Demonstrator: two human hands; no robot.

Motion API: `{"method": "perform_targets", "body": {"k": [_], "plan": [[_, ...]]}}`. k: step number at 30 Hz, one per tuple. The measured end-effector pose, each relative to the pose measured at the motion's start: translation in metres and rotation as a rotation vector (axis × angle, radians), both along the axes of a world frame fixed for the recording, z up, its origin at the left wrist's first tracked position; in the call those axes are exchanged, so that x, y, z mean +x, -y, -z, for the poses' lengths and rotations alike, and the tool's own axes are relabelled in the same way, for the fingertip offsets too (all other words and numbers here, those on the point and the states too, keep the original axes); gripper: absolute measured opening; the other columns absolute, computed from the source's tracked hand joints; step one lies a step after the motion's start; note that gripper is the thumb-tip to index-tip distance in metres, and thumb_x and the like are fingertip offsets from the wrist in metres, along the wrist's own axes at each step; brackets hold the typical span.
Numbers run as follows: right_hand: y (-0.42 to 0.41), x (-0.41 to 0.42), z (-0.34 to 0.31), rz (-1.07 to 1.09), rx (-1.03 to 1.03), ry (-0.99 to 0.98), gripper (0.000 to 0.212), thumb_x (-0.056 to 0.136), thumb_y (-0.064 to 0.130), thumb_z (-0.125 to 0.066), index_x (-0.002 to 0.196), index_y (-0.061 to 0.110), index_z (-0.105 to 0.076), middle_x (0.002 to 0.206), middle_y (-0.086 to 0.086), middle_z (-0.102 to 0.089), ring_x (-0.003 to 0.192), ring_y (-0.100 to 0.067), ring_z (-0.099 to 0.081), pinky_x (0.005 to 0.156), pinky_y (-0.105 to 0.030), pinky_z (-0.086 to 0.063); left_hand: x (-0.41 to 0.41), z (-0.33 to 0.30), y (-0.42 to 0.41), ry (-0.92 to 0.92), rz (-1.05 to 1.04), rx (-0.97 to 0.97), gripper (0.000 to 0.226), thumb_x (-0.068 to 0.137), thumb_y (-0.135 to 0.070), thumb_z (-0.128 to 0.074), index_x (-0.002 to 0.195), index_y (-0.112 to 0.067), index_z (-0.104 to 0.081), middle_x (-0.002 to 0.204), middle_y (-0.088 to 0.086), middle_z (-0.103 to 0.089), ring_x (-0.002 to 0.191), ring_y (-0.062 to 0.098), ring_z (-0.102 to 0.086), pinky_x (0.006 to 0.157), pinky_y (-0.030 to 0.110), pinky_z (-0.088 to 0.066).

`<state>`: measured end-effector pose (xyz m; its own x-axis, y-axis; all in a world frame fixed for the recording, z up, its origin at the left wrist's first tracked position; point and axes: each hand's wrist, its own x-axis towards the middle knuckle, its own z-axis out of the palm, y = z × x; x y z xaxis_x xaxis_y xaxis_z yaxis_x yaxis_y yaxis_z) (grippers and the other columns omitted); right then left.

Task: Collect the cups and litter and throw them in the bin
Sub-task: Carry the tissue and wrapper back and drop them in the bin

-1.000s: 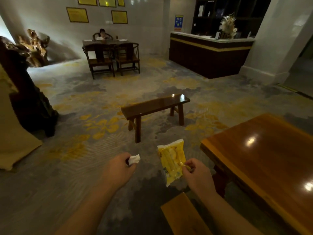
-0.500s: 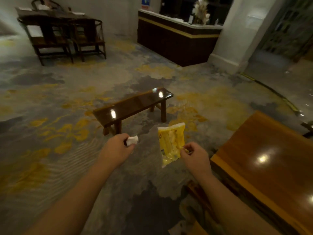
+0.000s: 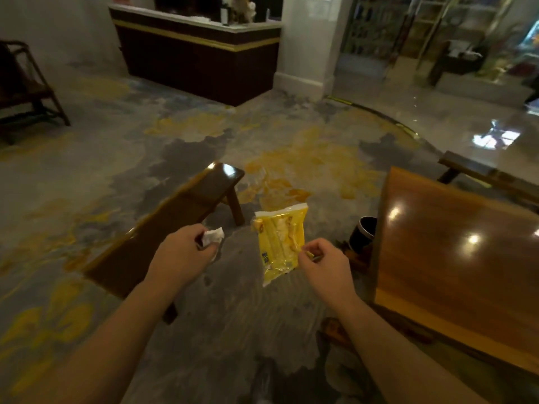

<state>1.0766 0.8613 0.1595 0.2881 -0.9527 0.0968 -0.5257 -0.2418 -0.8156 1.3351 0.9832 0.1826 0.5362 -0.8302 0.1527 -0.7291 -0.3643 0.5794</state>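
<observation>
I am carrying litter in both hands: my left hand is keeping its fingers closed around a crumpled tissue, and my right hand is pinching a yellow wrapper by its edge. The bin is standing on the floor just beside the big bench, ahead of me. Collecting looks underway; dropping is not yet done, and I see no cups.

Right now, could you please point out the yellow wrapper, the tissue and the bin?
yellow wrapper [image 3: 278, 243], head view, middle of the packet.
tissue [image 3: 213, 236], head view, the crumpled white end.
bin [image 3: 362, 234], head view, its dark side wall.
</observation>
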Motion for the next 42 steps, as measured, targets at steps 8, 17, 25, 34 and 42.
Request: {"method": "perform_targets", "body": {"k": [8,17,25,34,42], "plan": [[0.165,0.087,0.013,0.136,0.03,0.073,0.007,0.085,0.025,-0.072,0.082,0.027,-0.066,0.077,0.012,-0.066,0.072,-0.005,-0.062,0.065,-0.029,-0.046,0.099,-0.007,0.169,0.067,0.048,-0.012,0.012,0.082,-0.04,-0.071,0.08,-0.036,-0.06,0.067,-0.018,-0.056,0.06,0.002,-0.054,0.049,0.021,-0.034],[0.314,0.174,-0.005,0.145,0.017,0.108,0.015,0.086,0.023,-0.073,0.076,0.028,-0.063,0.072,0.009,-0.065,0.06,0.002,-0.058,0.055,-0.022,-0.042,0.183,-0.033,0.323,0.02,0.057,-0.034,0.013,0.083,-0.041,-0.07,0.082,-0.03,-0.062,0.074,-0.01,-0.062,0.067,0.009,-0.057,0.055,0.029,-0.042],[0.455,0.218,0.015,0.305,0.027,0.071,0.017,0.086,0.02,-0.074,0.075,0.028,-0.064,0.068,0.007,-0.064,0.059,0.006,-0.057,0.05,-0.009,-0.043,0.24,-0.002,0.515,-0.027,0.195,-0.024,0.018,0.082,-0.037,-0.071,0.08,-0.021,-0.065,0.073,-0.003,-0.064,0.067,0.016,-0.058,0.057,0.034,-0.045],[0.616,0.254,0.003,0.545,0.045,0.039,0.006,0.088,0.022,-0.073,0.084,0.024,-0.069,0.078,0.004,-0.071,0.072,-0.012,-0.066,0.069,-0.035,-0.055,0.272,0.007,0.776,-0.093,0.524,0.026,0.016,0.086,-0.035,-0.068,0.079,-0.022,-0.064,0.073,0.0,-0.066,0.067,0.019,-0.062,0.061,0.044,-0.052],[0.712,0.236,0.011,0.781,0.105,0.076,0.008,0.088,0.028,-0.073,0.083,0.029,-0.067,0.074,0.003,-0.069,0.072,-0.011,-0.065,0.06,-0.031,-0.055,0.223,0.005,0.957,-0.079,0.789,0.066,0.027,0.085,-0.033,-0.071,0.066,-0.019,-0.057,0.06,0.0,-0.057,0.058,0.021,-0.055,0.051,0.034,-0.036]]}}
